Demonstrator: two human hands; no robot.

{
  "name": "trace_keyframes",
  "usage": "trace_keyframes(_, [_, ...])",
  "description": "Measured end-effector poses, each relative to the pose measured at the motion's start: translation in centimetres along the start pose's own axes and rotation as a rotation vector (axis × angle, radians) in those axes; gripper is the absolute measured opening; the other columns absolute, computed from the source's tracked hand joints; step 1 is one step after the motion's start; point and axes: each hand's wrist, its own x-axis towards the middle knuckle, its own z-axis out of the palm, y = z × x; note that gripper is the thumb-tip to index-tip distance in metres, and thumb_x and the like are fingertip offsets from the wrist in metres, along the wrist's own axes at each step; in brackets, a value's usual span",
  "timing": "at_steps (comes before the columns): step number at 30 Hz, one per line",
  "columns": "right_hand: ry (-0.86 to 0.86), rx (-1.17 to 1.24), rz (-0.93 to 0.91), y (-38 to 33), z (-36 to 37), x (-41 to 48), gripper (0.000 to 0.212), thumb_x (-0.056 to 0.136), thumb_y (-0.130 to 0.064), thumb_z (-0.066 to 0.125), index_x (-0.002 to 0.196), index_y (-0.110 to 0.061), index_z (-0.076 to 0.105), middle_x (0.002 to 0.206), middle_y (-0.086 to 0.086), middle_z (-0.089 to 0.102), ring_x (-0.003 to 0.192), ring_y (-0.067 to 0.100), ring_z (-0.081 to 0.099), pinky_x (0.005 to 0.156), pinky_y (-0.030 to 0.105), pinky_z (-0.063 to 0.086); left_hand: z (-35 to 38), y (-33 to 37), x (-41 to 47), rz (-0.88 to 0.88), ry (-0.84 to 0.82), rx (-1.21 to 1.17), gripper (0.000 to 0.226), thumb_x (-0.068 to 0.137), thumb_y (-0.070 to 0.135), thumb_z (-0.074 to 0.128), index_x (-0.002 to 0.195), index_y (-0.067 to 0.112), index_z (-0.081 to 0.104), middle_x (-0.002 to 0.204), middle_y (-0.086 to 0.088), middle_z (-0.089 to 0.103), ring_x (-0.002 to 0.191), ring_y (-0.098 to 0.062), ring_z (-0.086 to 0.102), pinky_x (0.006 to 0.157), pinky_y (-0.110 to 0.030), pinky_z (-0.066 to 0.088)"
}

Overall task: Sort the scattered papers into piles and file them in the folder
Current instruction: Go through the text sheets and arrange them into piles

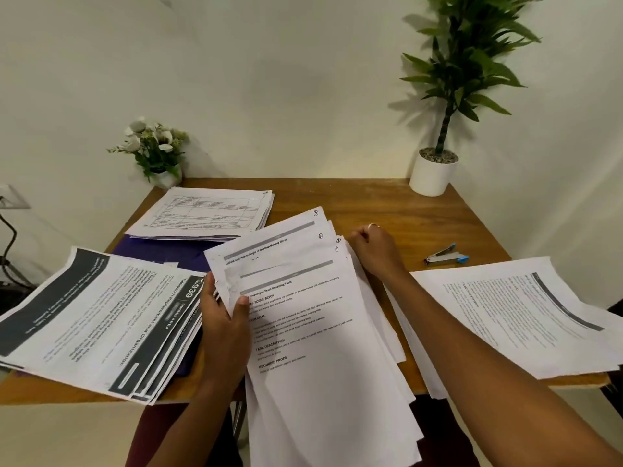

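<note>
- The dark-banner pile (101, 318) lies loosely fanned at the table's left edge, overhanging it and turned sideways to the person. I judge it to be a sorted group parked clear of the working area.
- The purple folder (161, 252) lies flat on the table (371, 203), partly under that pile and under the table-form pile (205, 214) behind it. By my reading nothing is filed yet.
- The left hand (226, 318) clamps the fanned stack (303, 315) at its left edge, thumb on top and fingers beneath. It holds the stack over the table's near edge, spread so each sheet's heading and circled number shows.
- The right hand (374, 251) sits at the fan's far right corner, well apart from the left. Its curled fingers seem to pinch the back sheets, though the fingertips are hidden.
- A stapler (445, 256) rests on bare wood near the right hand.
- The right pile (522, 311) overhangs the right edge and is likely another sorted group.
</note>
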Motion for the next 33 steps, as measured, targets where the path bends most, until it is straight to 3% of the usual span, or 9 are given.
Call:
trace_keyframes(3, [-0.168, -0.150, -0.115, 0.3, 1.6, 2.5, 0.025, 0.098, -0.026, 0.058, 0.117, -0.018, 0.073, 0.121, 0.003, 0.069, 0.112, 0.022, 0.060, 0.093, 0.041, 0.053, 0.0, -0.6, 0.2, -0.015, -0.013, 0.008, 0.056, 0.102, 0.025, 0.060, 0.153, 0.030, 0.036, 0.147, 0.015, 0.044, 0.128, -0.012, 0.051, 0.103, -0.041, 0.050])
trace_keyframes(8, [-0.408, -0.387, -0.039, -1.8, 3.2, 4.7, 0.028, 0.106, -0.027, 0.041, 0.124, -0.015, 0.059, 0.147, 0.014, 0.050, 0.140, 0.037, 0.039, 0.115, 0.050, 0.030, 0.0, -1.3, 0.5, -0.067, -0.056, -0.033, 0.028, 0.102, 0.027, 0.058, 0.129, 0.028, 0.053, 0.114, 0.000, 0.069, 0.099, -0.019, 0.072, 0.076, -0.041, 0.063])
trace_keyframes(12, [-0.418, 0.002, 0.175, -1.8, 2.5, 2.4, 0.071, 0.104, -0.064, 0.025, 0.163, -0.030, 0.007, 0.171, -0.005, 0.003, 0.157, 0.027, 0.012, 0.123, 0.049, 0.013, 0.4, -0.8, 0.5, -0.028, -0.074, 0.001, 0.019, 0.100, 0.023, 0.059, 0.118, 0.018, 0.055, 0.105, -0.003, 0.069, 0.091, -0.012, 0.073, 0.065, -0.026, 0.061])
trace_keyframes(15, [-0.372, 0.292, 0.333, -1.3, 2.4, 1.3, 0.076, 0.092, -0.080, 0.032, 0.154, -0.037, 0.038, 0.158, 0.000, 0.044, 0.135, 0.026, 0.053, 0.110, 0.044, 0.044, 0.4, -0.4, 0.5, -0.027, -0.071, -0.032, 0.016, 0.101, 0.019, 0.058, 0.116, 0.014, 0.055, 0.102, -0.003, 0.069, 0.089, -0.008, 0.072, 0.065, -0.021, 0.059])
trace_keyframes(17, [-0.356, 0.350, 0.369, -1.7, 2.2, 1.4, 0.050, 0.102, -0.061, 0.041, 0.113, -0.022, 0.070, 0.108, 0.008, 0.072, 0.092, 0.020, 0.070, 0.073, 0.027, 0.051, 0.4, -0.3, 0.5, -0.027, -0.066, -0.050, 0.018, 0.101, 0.018, 0.058, 0.118, 0.014, 0.055, 0.102, -0.002, 0.069, 0.090, -0.008, 0.072, 0.066, -0.021, 0.059])
trace_keyframes(20, [-0.321, 0.266, 0.374, -2.9, 2.9, 4.1, 0.038, 0.102, -0.042, 0.050, 0.070, -0.025, 0.039, 0.064, 0.005, 0.055, 0.048, 0.011, 0.057, 0.051, 0.022, 0.036, 0.5, -0.3, 0.4, -0.023, -0.070, -0.033, 0.014, 0.102, 0.018, 0.057, 0.116, 0.015, 0.055, 0.100, -0.002, 0.069, 0.088, -0.006, 0.072, 0.064, -0.020, 0.059])
trace_keyframes(21, [-0.337, 0.153, 0.303, -3.4, 3.3, 5.2, 0.040, 0.100, -0.033, 0.052, 0.074, -0.027, 0.023, 0.063, 0.002, 0.046, 0.046, 0.012, 0.051, 0.050, 0.022, 0.034, 0.5, -0.3, 0.4, -0.026, -0.075, -0.028, 0.013, 0.102, 0.018, 0.057, 0.114, 0.014, 0.055, 0.100, -0.003, 0.070, 0.088, -0.008, 0.073, 0.063, -0.021, 0.059])
trace_keyframes(24, [-0.318, -0.111, 0.050, -3.7, 3.1, 8.0, 0.022, 0.092, -0.018, 0.068, 0.070, -0.020, 0.062, 0.074, -0.001, 0.060, 0.070, 0.019, 0.058, 0.061, 0.025, 0.042, 0.6, -0.6, 0.5, -0.025, -0.094, -0.024, 0.012, 0.102, 0.020, 0.057, 0.111, 0.014, 0.055, 0.101, -0.006, 0.070, 0.090, -0.013, 0.074, 0.064, -0.025, 0.061])
trace_keyframes(33, [-0.109, 0.493, 0.125, -2.9, -2.8, 10.4, 0.048, 0.077, -0.012, 0.089, 0.120, -0.009, 0.067, 0.117, 0.009, 0.069, 0.105, 0.024, 0.069, 0.093, 0.037, 0.058, 0.5, -0.9, 0.6, -0.016, -0.106, -0.014, 0.016, 0.101, 0.021, 0.058, 0.115, 0.014, 0.056, 0.104, -0.003, 0.070, 0.090, -0.011, 0.073, 0.063, -0.024, 0.060])
